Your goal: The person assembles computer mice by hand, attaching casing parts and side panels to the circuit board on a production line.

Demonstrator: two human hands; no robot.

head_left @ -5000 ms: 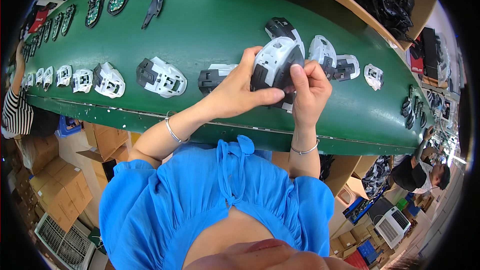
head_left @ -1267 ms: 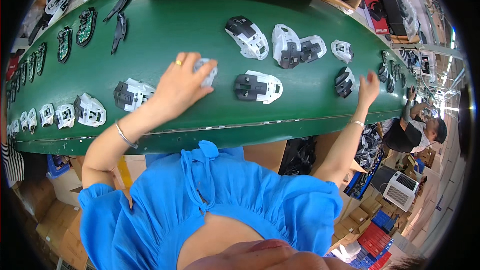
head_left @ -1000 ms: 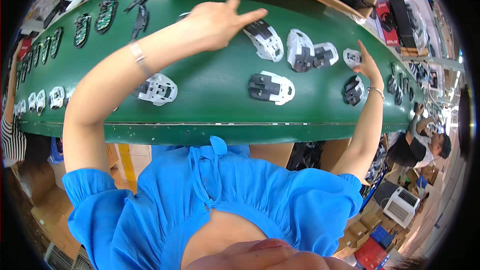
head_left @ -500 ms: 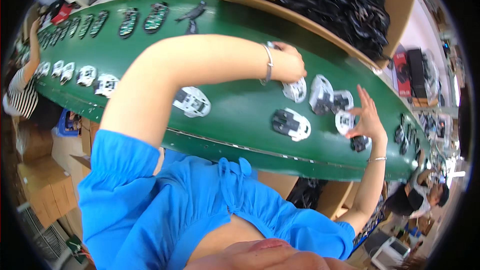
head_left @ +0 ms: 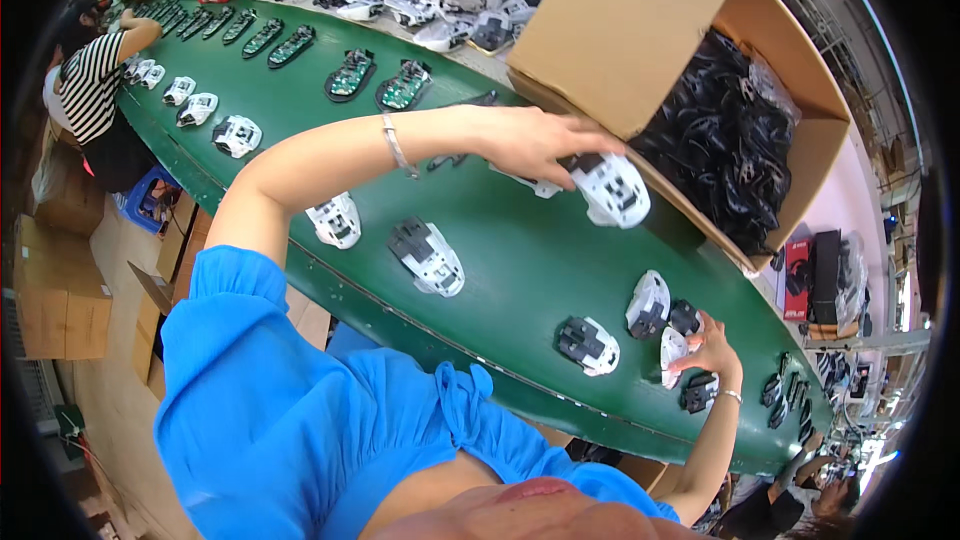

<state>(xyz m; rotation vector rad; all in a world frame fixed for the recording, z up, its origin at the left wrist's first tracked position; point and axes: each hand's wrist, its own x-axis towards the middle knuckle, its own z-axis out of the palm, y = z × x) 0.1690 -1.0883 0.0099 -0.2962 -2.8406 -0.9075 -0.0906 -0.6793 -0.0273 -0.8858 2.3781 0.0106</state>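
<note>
My left hand [head_left: 540, 148] reaches across the belt and grips a white mouse-shaped plastic shell [head_left: 615, 192] between thumb and fingers. Partly hidden under that hand is another white shell [head_left: 528, 182]. At the right, the curved fingers of my right hand [head_left: 714, 352] hold a smaller white shell piece [head_left: 673, 354] on edge. Close around it are a white-and-black shell [head_left: 649, 304], a dark part [head_left: 684, 316] and another dark-and-white shell [head_left: 699, 392]. A further black-and-white shell [head_left: 589, 345] lies to their left.
The green belt [head_left: 520, 270] carries more shells [head_left: 428, 256] and rows of circuit boards [head_left: 350, 75] on the left. An open cardboard box [head_left: 822, 130] of black parts [head_left: 715, 140] stands at its far edge. A striped-shirt co-worker [head_left: 92, 90] works at the far left.
My left hand has moved left and away from the shells near my right hand, carrying the white shell. My right hand has closed in on its piece, now tipped on edge. The view has turned.
</note>
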